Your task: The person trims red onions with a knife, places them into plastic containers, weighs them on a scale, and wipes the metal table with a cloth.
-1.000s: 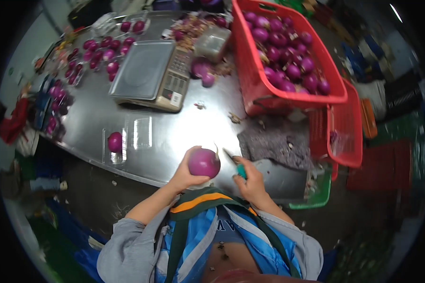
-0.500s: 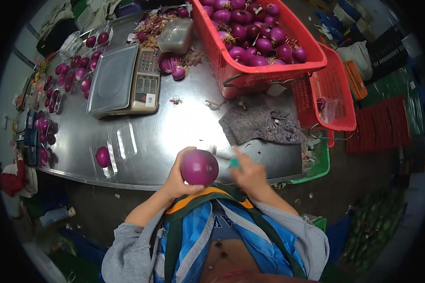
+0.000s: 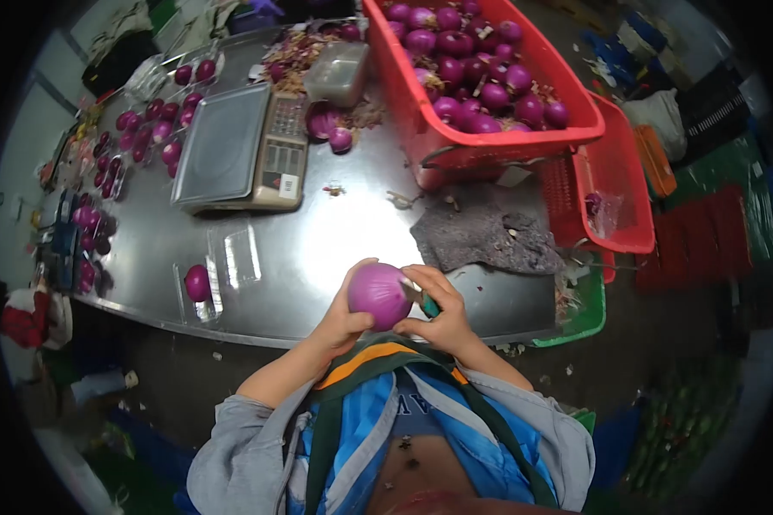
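Note:
A large peeled red onion [image 3: 376, 297] rests in my left hand [image 3: 338, 324], its fingers wrapped round the far side and the thumb on the near side. My right hand [image 3: 445, 316] closes on a small knife [image 3: 429, 304] with a green handle. The knife's blade lies against the pale end of the onion, partly hidden by my fingers. Both hands are at the table's near edge, in front of my body. Beyond them on the right lies a dark grey speckled cloth [image 3: 485, 236].
On the metal table [image 3: 318, 245] stand a weighing scale [image 3: 223, 142] and a red crate [image 3: 506, 142] full of onions. An open clear plastic box [image 3: 232, 257] with one onion [image 3: 197, 283] lies left. Peels [image 3: 296, 56] gather behind. A green bin [image 3: 588, 322] stands right.
My right hand has come in from the right and set the knife at the onion. The onion has turned so its pale end faces right. The whole view has shifted slightly.

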The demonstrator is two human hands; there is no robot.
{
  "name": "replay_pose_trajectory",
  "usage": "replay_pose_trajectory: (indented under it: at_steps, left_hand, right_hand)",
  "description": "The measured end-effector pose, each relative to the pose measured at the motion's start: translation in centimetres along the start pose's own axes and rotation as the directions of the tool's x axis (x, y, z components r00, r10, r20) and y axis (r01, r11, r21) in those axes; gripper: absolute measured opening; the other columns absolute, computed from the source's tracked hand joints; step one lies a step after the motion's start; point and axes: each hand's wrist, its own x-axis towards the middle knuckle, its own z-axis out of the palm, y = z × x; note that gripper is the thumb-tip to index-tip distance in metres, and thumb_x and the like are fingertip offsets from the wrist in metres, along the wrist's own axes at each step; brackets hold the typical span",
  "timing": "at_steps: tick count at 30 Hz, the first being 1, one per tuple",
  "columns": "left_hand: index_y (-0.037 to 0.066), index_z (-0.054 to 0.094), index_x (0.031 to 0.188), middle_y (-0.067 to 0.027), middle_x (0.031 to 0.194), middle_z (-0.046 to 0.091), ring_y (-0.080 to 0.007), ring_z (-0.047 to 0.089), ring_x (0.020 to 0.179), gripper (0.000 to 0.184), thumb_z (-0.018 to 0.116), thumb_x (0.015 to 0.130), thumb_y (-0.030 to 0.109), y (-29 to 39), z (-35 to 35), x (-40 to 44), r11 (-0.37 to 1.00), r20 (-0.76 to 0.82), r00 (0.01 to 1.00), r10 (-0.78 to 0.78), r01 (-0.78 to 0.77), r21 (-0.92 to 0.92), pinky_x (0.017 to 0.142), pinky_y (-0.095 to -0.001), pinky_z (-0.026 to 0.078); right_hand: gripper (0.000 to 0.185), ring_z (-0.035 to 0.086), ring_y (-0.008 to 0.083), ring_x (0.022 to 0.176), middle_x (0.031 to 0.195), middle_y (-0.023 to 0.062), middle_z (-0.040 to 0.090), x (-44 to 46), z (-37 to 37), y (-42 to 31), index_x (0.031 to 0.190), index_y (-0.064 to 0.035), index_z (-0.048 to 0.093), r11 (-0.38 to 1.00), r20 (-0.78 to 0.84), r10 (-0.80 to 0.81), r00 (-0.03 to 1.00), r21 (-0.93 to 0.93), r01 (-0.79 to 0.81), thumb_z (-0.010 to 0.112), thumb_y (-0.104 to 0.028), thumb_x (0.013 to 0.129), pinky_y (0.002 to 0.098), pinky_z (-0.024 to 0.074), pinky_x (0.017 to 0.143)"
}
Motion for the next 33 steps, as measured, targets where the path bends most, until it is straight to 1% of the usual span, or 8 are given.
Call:
replay_pose_trajectory:
  at_steps: [2,5,9,12,14,19,21,33]
  left_hand:
    - [0.011,0.028,0.135,-0.0096,0.122,0.045,-0.0238,0.049,0.111,0.096,0.083,0.057,0.023,0.1,-1.4,-0.2,0.997,-0.004,1.000,0.006,-0.007,-0.080,0.095,-0.0365,0.042]
    - [0.010,0.032,0.133,-0.0098,0.121,0.046,-0.0239,0.049,0.110,0.090,0.080,0.059,0.021,1.8,-9.0,-1.6,0.951,-0.216,0.932,0.290,-0.255,0.177,0.094,-0.0376,0.043]
    - [0.010,0.036,0.128,-0.0136,0.114,0.050,-0.0242,0.053,0.100,0.077,0.077,0.064,0.017,10.7,-21.6,-4.3,0.751,-0.669,0.345,0.659,-0.238,0.617,0.085,-0.0349,0.045]
    - [0.006,0.041,0.122,-0.0130,0.112,0.051,-0.0234,0.055,0.095,0.077,0.082,0.060,0.028,14.7,-28.3,-7.6,0.533,-0.536,0.057,0.843,0.054,0.844,0.084,-0.0337,0.045]
    - [0.002,0.042,0.120,-0.0146,0.112,0.052,-0.0241,0.055,0.097,0.078,0.082,0.060,0.032,15.3,-33.4,-9.4,0.579,-0.580,-0.047,0.813,-0.045,0.814,0.085,-0.0343,0.045]
    - [-0.001,0.040,0.121,-0.0183,0.114,0.051,-0.0263,0.054,0.102,0.081,0.079,0.062,0.040,16.8,-36.3,-9.8,0.671,-0.664,-0.109,0.740,0.056,0.739,0.089,-0.0350,0.042]
    - [0.000,0.040,0.121,-0.0189,0.115,0.052,-0.0271,0.053,0.105,0.082,0.078,0.063,0.044,17.5,-36.6,-8.0,0.721,-0.715,-0.128,0.687,-0.003,0.693,0.091,-0.0349,0.041]
    - [0.003,0.035,0.128,-0.0221,0.117,0.054,-0.0372,0.054,0.108,0.088,0.065,0.066,0.059,14.8,-29.9,-11.8,0.499,-0.720,0.159,0.675,0.621,0.605,0.091,-0.0416,0.041]
  right_hand:
    - [0.041,0.054,0.0095,0.074,0.105,0.0106,0.057,-0.5,0.4,1.4,0.114,0.0000,0.056,0.991,-0.019,0.102,0.995,-0.082,-0.104,0.065,-0.007,0.075,0.0213,0.0439,0.068]
    - [0.035,0.046,0.0051,0.066,0.097,0.0049,0.059,-1.7,-0.1,2.2,0.114,0.0008,0.055,0.873,-0.097,0.469,0.878,0.206,-0.443,0.056,-0.005,0.080,0.0185,0.0393,0.059]
    - [0.029,0.053,0.0075,0.074,0.090,0.0035,0.059,-4.9,-1.6,4.3,0.112,-0.0004,0.056,0.784,-0.070,0.608,0.791,0.208,-0.585,0.058,-0.009,0.084,0.0204,0.0415,0.068]
    - [0.028,0.050,0.0066,0.071,0.084,0.0023,0.059,-5.6,-0.7,4.3,0.110,0.0001,0.057,0.677,-0.064,0.724,0.687,0.258,-0.690,0.059,-0.011,0.084,0.0202,0.0397,0.064]
    - [0.027,0.047,0.0045,0.065,0.082,0.0011,0.060,-5.6,0.9,3.9,0.109,-0.0002,0.057,0.672,-0.019,0.715,0.699,0.294,-0.679,0.059,-0.011,0.084,0.0194,0.0364,0.059]
    - [0.030,0.040,0.0023,0.052,0.080,0.0039,0.061,-4.7,3.3,3.9,0.112,-0.0003,0.055,0.668,0.084,0.700,0.709,0.272,-0.692,0.059,-0.013,0.086,0.0178,0.0298,0.046]
    - [0.028,0.054,0.0081,0.072,0.079,0.0017,0.060,-3.7,3.7,3.3,0.109,-0.0007,0.057,0.680,0.100,0.698,0.709,0.216,-0.701,0.060,-0.013,0.084,0.0230,0.0414,0.067]
    - [0.026,0.055,0.0088,0.075,0.078,0.0020,0.060,-2.9,5.2,4.0,0.109,-0.0004,0.058,0.663,0.152,0.708,0.689,0.194,-0.723,0.059,-0.012,0.085,0.0219,0.0414,0.069]
